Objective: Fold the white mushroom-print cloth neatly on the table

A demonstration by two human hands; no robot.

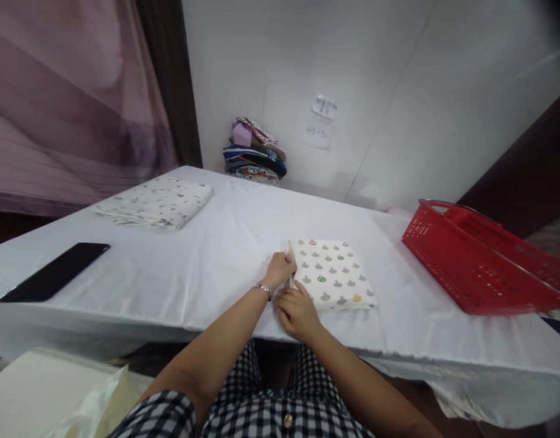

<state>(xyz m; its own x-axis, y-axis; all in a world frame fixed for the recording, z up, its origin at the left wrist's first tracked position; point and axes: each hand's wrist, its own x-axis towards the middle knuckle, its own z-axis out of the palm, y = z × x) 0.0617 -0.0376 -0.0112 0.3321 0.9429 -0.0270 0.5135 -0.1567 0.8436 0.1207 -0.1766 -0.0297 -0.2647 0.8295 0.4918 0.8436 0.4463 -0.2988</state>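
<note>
A folded white cloth [337, 274], printed with grey, red, green and yellow mushroom-like shapes, lies flat on the white-covered table in front of me. At its left edge, my left hand [279, 271], with a bracelet on the wrist, is closed with the fingertips pinching the folded layers. My right hand [301, 311] is just below it, its fingers curled at the near left corner of the same cloth. Part of that edge is hidden behind my fingers. Another folded white cloth [161, 204] with small dark prints rests at the far left of the table.
A red plastic basket [481, 261] with metal handles stands at the right. A flat black object [56, 272] lies near the left front edge. Stacked folded fabrics [255, 155] sit against the back wall. A pale box [47, 389] is below the table at left.
</note>
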